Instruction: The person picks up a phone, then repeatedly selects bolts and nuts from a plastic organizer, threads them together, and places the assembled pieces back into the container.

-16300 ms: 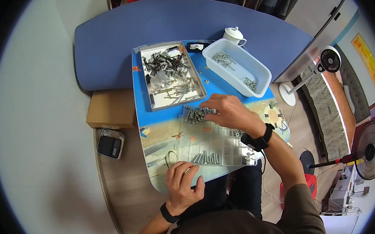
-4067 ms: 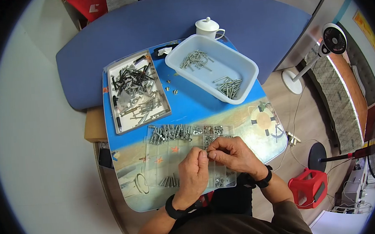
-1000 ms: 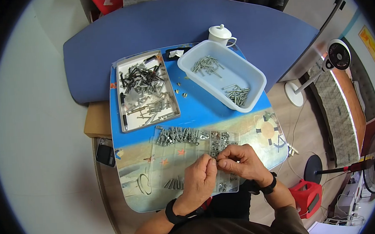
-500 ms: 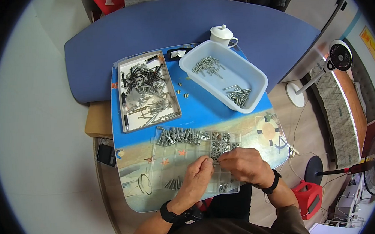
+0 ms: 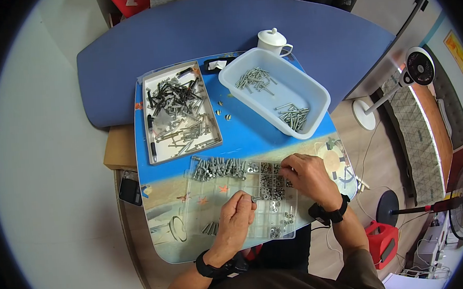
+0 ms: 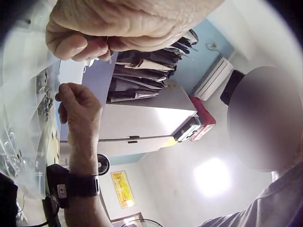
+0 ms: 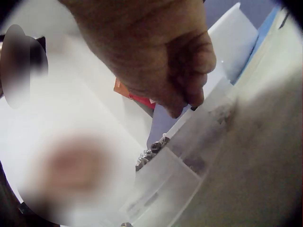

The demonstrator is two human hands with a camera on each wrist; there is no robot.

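My left hand point(image 5: 237, 218) is curled over the middle of a clear divided organizer box point(image 5: 203, 196), gripping a metal bolt point(image 5: 255, 199) whose end pokes out beside the fingers. In the left wrist view, the curled fingers hide most of it. My right hand point(image 5: 310, 177) is over the box's right-hand small compartments, which hold nuts point(image 5: 266, 180) and washers point(image 5: 252, 167). Thumb and finger pinch a small dark piece point(image 7: 193, 108) in the right wrist view, too small to identify. Many bolts point(image 5: 217, 168) fill the box's far left compartments, and a few longer screws point(image 5: 210, 228) lie near its front.
Behind the box stands a shallow carton point(image 5: 219, 126) of mixed screws, bolts and a pen. A white plastic tub point(image 5: 319, 112) with two piles of screws sits to its right. A lidded white cup point(image 5: 272, 40) is behind the tub. Several small striped pieces point(image 5: 227, 117) lie between carton and tub.
The hands worked together over the box half a second ago. Now the right hand has moved away, right and farther back, to the small compartments; the left has shifted slightly left, keeping the bolt.
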